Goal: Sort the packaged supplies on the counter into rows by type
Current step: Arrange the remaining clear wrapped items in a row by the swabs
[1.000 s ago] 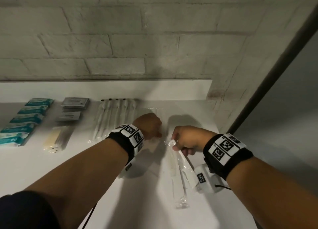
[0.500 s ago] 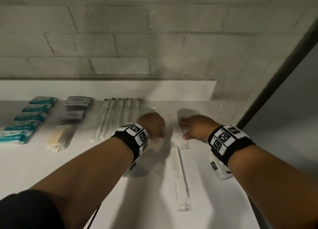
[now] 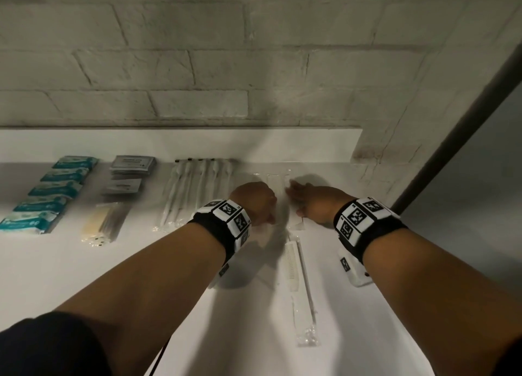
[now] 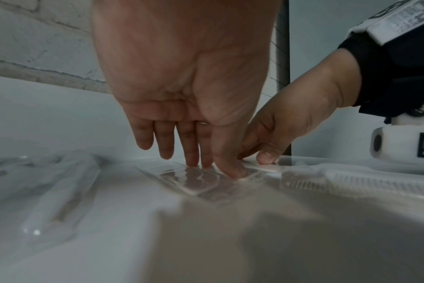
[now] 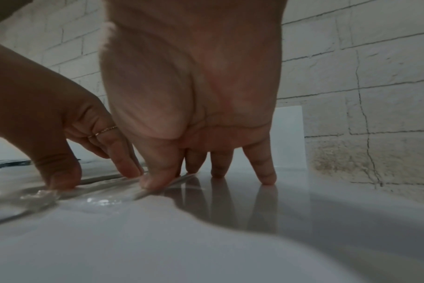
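Both hands are at the back of the white counter (image 3: pixel 84 277), side by side on clear-wrapped comb packets (image 3: pixel 278 179). My left hand (image 3: pixel 254 203) has straight fingers, and its fingertips (image 4: pixel 194 162) press a flat clear packet (image 4: pixel 201 181). My right hand (image 3: pixel 313 203) lies just to its right, fingers straight; its thumb (image 5: pixel 155 178) presses the edge of a clear packet (image 5: pixel 109 183), and the other tips touch the counter. Another wrapped white comb (image 3: pixel 299 279) lies loose nearer to me, between my forearms.
To the left run rows of teal packets (image 3: pixel 48 195), dark grey sachets (image 3: pixel 130 172), a yellowish packet (image 3: pixel 101 223) and long white wrapped sticks (image 3: pixel 195 189). A white upstand (image 3: pixel 180 144) and brick wall close the back. The counter ends at the right beside a dark post (image 3: pixel 452 135).
A second ago my right hand gripped a comb packet by its end near the loose comb. It has carried it back beside the left hand and now presses it flat.
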`<action>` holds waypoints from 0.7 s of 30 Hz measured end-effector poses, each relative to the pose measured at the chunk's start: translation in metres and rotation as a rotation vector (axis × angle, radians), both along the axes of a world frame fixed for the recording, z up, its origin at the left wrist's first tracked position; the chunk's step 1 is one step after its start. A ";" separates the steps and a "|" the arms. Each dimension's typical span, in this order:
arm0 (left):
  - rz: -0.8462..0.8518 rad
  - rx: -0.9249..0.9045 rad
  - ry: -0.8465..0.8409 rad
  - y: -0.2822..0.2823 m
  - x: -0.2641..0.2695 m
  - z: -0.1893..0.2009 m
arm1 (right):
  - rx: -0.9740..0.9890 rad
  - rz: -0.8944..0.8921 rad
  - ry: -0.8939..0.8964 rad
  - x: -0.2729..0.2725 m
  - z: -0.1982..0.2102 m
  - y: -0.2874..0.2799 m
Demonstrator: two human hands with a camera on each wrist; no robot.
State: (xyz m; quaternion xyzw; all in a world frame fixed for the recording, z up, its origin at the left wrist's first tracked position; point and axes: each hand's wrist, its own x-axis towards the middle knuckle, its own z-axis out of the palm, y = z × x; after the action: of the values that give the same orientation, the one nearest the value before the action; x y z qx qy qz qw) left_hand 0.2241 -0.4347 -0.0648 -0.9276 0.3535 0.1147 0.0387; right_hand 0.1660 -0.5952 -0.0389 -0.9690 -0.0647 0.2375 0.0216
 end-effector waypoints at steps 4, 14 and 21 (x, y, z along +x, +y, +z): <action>0.026 -0.006 0.014 0.000 -0.002 0.003 | 0.072 -0.046 -0.012 -0.002 -0.004 0.000; 0.110 0.027 0.080 -0.007 -0.009 0.018 | 0.206 -0.349 0.095 -0.060 0.020 0.051; 0.126 -0.011 0.072 -0.002 -0.012 0.017 | 0.562 -0.649 0.081 -0.056 0.005 0.031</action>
State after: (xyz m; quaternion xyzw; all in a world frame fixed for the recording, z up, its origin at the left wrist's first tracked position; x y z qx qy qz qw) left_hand 0.2120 -0.4369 -0.0476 -0.9435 0.2960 0.1483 0.0136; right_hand 0.1098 -0.5638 -0.0338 -0.8854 0.1820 0.2296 0.3609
